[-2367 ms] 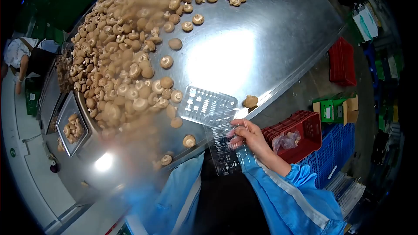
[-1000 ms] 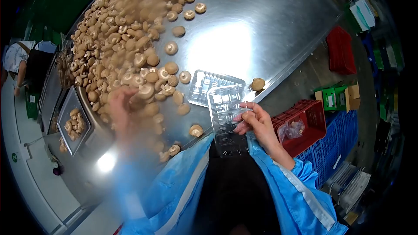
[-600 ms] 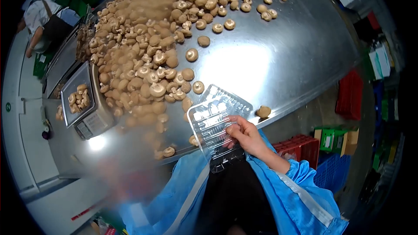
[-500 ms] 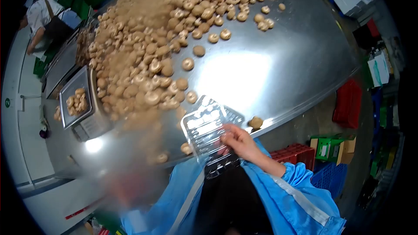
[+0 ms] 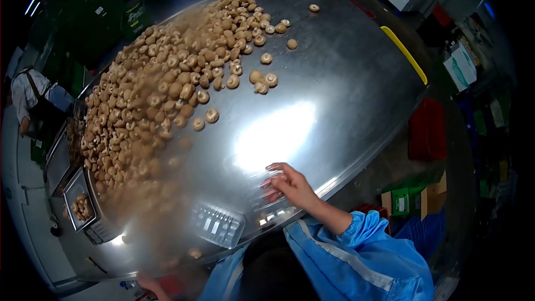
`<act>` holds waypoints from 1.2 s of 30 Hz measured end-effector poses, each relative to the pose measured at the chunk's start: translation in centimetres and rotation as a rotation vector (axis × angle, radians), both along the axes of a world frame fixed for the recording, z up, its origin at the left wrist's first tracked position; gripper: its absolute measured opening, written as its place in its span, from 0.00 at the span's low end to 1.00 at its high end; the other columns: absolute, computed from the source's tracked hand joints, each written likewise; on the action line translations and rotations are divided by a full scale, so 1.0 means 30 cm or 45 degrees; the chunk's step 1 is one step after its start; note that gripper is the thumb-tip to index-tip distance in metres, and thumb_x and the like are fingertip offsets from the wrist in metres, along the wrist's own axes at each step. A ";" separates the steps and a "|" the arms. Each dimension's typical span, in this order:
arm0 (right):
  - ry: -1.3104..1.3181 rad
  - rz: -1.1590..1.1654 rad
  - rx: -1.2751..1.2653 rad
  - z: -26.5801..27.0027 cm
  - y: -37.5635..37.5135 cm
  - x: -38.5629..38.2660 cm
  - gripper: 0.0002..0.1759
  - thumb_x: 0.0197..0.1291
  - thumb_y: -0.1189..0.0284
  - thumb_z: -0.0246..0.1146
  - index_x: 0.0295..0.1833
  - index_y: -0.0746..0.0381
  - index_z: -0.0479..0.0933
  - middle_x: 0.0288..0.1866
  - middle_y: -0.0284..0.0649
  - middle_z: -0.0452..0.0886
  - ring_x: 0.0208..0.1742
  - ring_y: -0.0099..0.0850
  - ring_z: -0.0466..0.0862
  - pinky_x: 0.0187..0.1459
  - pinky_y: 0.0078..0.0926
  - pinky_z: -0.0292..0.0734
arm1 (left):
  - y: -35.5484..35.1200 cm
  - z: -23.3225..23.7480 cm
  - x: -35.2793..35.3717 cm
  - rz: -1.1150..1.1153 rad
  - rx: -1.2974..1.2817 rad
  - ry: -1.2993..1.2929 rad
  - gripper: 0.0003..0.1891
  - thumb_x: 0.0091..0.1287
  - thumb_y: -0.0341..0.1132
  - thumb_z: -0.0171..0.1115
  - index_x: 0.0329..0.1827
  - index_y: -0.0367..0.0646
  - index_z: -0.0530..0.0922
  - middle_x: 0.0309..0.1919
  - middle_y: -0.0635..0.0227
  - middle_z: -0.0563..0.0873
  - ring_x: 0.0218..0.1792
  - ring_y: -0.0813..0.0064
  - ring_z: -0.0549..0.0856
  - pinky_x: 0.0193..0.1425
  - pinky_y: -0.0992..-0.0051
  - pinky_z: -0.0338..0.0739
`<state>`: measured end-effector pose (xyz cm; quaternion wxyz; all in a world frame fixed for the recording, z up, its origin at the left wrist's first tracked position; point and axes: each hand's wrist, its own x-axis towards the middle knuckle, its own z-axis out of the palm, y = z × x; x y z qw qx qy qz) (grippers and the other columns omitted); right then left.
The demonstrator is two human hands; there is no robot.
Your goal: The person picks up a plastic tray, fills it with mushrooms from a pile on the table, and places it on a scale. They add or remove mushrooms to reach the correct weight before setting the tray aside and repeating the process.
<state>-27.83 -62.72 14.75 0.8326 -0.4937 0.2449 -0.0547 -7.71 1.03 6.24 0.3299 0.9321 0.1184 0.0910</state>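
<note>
My right hand (image 5: 295, 189) is at the front edge of the steel table, its fingers closed on a clear ribbed plastic tray (image 5: 261, 199). Reddened fingertips show through the plastic. To its left, another clear plastic tray (image 5: 220, 226) lies on the table near the edge. My left hand (image 5: 149, 283) appears only in part at the bottom, below the table edge; its fingers are blurred and hidden. A large heap of brown mushrooms (image 5: 161, 72) covers the left and far part of the table, with a few loose ones apart from it.
A scale (image 5: 79, 206) with mushrooms in its pan stands at the left of the steel table (image 5: 334, 72). A person (image 5: 39, 95) in an apron is at the far left. Beyond the right edge are a red crate (image 5: 427, 129) and a green box (image 5: 405, 202). A smudge blurs the lower left.
One clear tray now lies on the table to the left of my right hand, which still holds clear plastic. My view has swung to the right, and my left hand shows at the bottom.
</note>
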 end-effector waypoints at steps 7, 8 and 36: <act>0.072 -0.062 -0.100 -0.103 -0.353 -0.002 0.21 0.71 0.75 0.54 0.67 0.65 0.62 0.47 0.51 0.82 0.45 0.36 0.87 0.45 0.29 0.85 | -1.119 0.159 0.153 -0.662 -0.315 -0.056 0.20 0.67 0.27 0.58 0.63 0.39 0.72 0.54 0.63 0.79 0.53 0.70 0.78 0.58 0.71 0.73; 0.070 -0.099 -0.158 -0.130 -0.411 0.008 0.21 0.71 0.75 0.53 0.67 0.65 0.62 0.47 0.51 0.82 0.44 0.37 0.87 0.44 0.29 0.85 | -1.294 0.187 0.116 -0.754 -0.354 0.077 0.20 0.67 0.27 0.58 0.62 0.39 0.72 0.55 0.62 0.79 0.56 0.69 0.77 0.60 0.69 0.72; 0.001 0.046 -0.679 -0.439 -1.640 1.206 0.28 0.71 0.78 0.48 0.75 0.56 0.57 0.59 0.49 0.76 0.39 0.37 0.87 0.36 0.30 0.87 | -1.965 -0.147 0.157 -1.207 0.245 -0.082 0.18 0.57 0.29 0.61 0.51 0.39 0.74 0.60 0.51 0.74 0.63 0.46 0.71 0.66 0.52 0.63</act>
